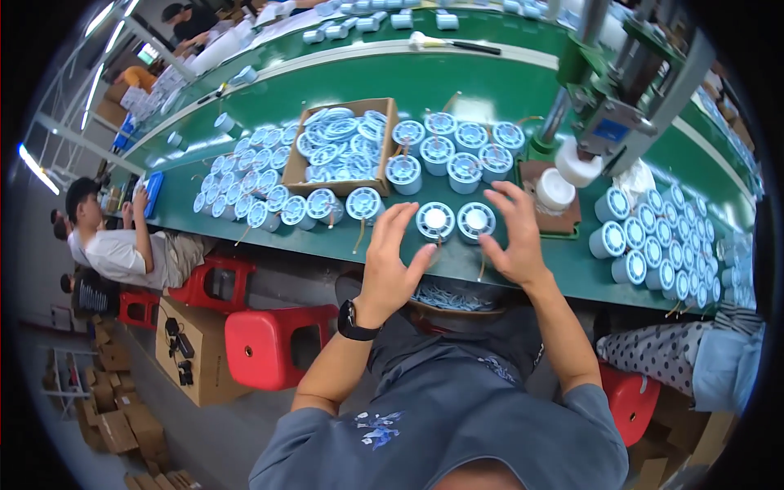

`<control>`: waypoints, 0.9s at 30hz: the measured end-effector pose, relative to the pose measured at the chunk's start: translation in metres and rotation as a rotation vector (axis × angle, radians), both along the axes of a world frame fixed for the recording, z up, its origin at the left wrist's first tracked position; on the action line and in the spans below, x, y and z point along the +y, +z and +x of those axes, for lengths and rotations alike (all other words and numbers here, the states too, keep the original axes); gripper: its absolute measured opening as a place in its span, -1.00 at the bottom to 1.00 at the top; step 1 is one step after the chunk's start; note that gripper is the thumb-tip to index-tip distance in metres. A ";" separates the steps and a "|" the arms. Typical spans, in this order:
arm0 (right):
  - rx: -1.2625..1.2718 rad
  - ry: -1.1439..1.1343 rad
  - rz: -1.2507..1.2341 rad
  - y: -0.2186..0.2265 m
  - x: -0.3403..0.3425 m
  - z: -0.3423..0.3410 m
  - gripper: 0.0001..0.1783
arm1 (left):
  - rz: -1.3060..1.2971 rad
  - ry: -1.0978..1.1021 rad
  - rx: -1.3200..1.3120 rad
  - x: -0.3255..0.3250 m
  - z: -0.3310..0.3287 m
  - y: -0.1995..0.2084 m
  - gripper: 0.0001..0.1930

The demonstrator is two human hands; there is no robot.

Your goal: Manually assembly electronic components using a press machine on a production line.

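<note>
Two light-blue round housings stand side by side at the green bench's near edge: a left housing (435, 220) and a right housing (476, 221), each with a slotted face and a white centre. My left hand (390, 265) is curved beside the left housing, thumb and fingers apart. On the other side, my right hand (520, 241) is spread next to the right housing, its thumb close to the rim. Neither hand is closed round a housing; whether fingertips touch them I cannot tell. A thin wire (482, 268) hangs from the right one.
Behind my hands sits a cardboard box (296, 167) of light-blue rings. More housings (437, 150) stand beside it, with further groups left and right. A press (608, 122) with a white round head rises at right. Red stools (263, 349) and a seated person (122, 245) are at left.
</note>
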State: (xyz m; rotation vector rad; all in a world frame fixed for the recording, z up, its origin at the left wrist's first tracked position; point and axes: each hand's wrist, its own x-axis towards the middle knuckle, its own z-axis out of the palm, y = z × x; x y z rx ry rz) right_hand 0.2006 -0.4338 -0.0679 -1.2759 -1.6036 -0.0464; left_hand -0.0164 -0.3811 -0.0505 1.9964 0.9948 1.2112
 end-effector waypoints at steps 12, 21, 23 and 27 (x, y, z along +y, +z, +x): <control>-0.529 0.151 -0.141 0.033 0.200 -0.102 -0.83 | 0.283 0.076 0.934 0.230 -0.085 -0.010 -0.82; -0.866 -0.027 -0.288 0.013 0.241 -0.140 -0.89 | 0.356 0.457 0.062 0.180 -0.113 0.021 -0.82; -0.843 0.012 -0.240 0.005 0.243 -0.142 -0.87 | 0.228 0.457 -0.148 0.130 -0.133 0.021 -0.79; -0.671 -0.024 -0.350 0.019 0.245 -0.135 -0.88 | -0.101 0.329 -0.402 0.028 -0.157 -0.027 -0.73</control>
